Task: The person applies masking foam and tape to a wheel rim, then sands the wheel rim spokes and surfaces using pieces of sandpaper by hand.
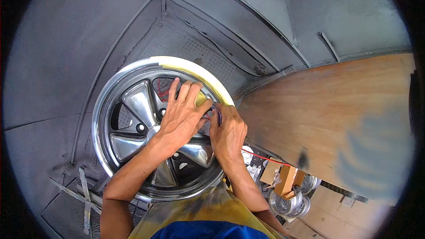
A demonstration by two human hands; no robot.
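A round metal wheel (139, 102) with polished spokes and a dark inner face lies in front of me. Yellow tape (208, 76) runs along the upper right part of its rim, and more yellow shows under my fingers. My left hand (183, 113) rests over the upper right spoke area, its fingers spread on the wheel. My right hand (229, 130) is closed near the right rim, pinching a small purplish item (217, 112) that is mostly hidden. The fingertips of both hands nearly meet there.
Grey walls stand left and behind. A wooden board (318, 102) is at the right. Below it are a cardboard box (285, 181), shiny round metal parts (290, 206), white cloth (253, 170) and a red cord (265, 158). Crossed strips (85, 199) lie lower left.
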